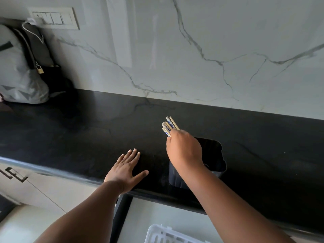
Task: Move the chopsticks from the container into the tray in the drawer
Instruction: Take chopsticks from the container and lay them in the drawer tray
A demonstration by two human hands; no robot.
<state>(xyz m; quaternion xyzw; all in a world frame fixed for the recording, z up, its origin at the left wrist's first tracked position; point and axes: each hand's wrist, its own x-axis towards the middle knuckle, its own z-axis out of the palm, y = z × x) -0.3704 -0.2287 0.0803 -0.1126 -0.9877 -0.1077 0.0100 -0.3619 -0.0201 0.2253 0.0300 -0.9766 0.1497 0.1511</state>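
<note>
While gripped: chopsticks (168, 125), a bundle with blue-patterned ends, lower lengths hidden behind the fist.
Right hand (184, 149): fingers clenched around the bundle, above the black container (214, 155) on the dark desk (87, 130).
Left hand (127, 170): fingers spread, flat on the desk.
Tray (168, 235): white, cut off at the bottom edge.
Writing: none legible.

Both forearms are bare, with no sleeves in view. The left hand (126, 170) and right hand (184, 149) wear no gloves, rings or watches. Fingernails are short and plain.
</note>
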